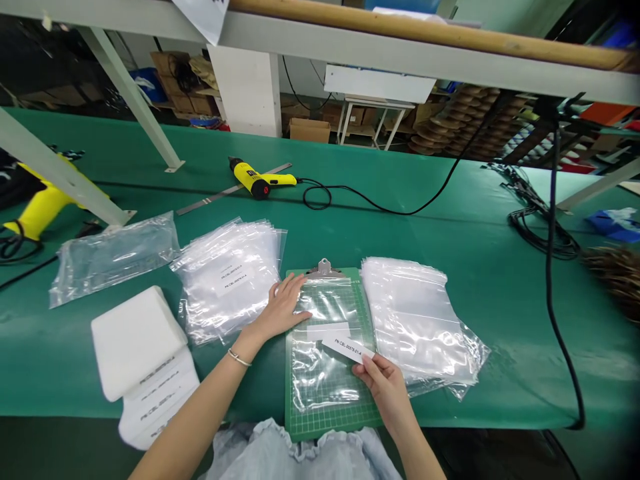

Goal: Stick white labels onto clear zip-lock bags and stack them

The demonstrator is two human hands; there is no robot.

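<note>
My right hand pinches the right end of a white printed label, held tilted over a clear zip bag. The bag lies flat on a green gridded clipboard with a metal clip at its top. A white strip on the bag shows just above the label. My left hand rests with fingers spread on the bag's upper left part. Left of the clipboard is a pile of labelled bags; on its right lies a stack of bags with no print that I can see.
A fanfold stack of labels hangs over the front edge at left, near a clear plastic bag. Farther back, a yellow heat gun lies across a steel ruler. A black cable hangs at right.
</note>
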